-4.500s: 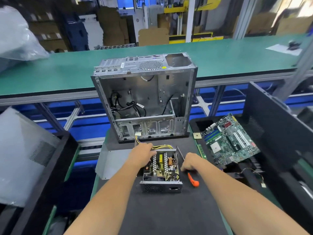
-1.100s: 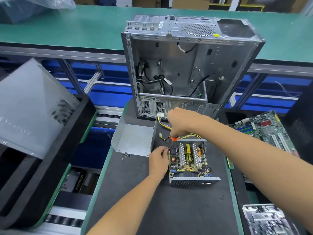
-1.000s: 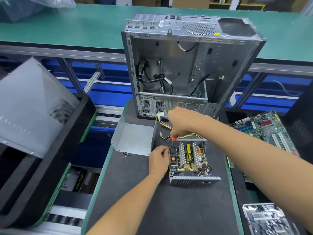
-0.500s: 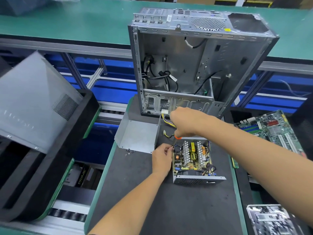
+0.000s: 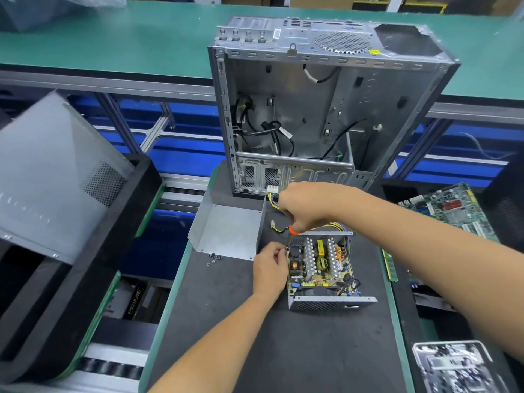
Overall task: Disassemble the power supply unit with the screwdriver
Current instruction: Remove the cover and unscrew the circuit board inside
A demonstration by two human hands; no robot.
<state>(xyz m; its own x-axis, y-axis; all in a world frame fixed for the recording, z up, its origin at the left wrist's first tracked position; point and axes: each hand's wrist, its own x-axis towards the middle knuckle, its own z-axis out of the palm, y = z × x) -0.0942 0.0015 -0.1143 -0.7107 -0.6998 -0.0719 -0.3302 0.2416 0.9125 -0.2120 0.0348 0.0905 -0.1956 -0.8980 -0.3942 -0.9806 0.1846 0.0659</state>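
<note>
The open power supply unit (image 5: 320, 268) lies on the black mat (image 5: 297, 350), its circuit board and heat sinks exposed. My right hand (image 5: 306, 208) grips the orange-handled screwdriver (image 5: 292, 231) upright over the unit's far left corner, the shaft pointing down. My left hand (image 5: 269, 265) rests against the unit's left wall, its fingertips pinching at the screwdriver's tip. The unit's removed metal cover (image 5: 226, 226) lies just left of it, with yellow and black cables (image 5: 279, 207) trailing behind.
An empty computer case (image 5: 320, 109) stands upright behind the unit. Several loose screws (image 5: 214, 256) lie by the cover. A motherboard (image 5: 450, 211) sits at right, a grey side panel (image 5: 51, 177) in a black tray at left, another part (image 5: 453, 367) at bottom right.
Since 4.5 s ago my right hand picked up the screwdriver from the mat and set it at the unit's far left corner; my left hand moved to the unit's left side. Lately both hold steady.
</note>
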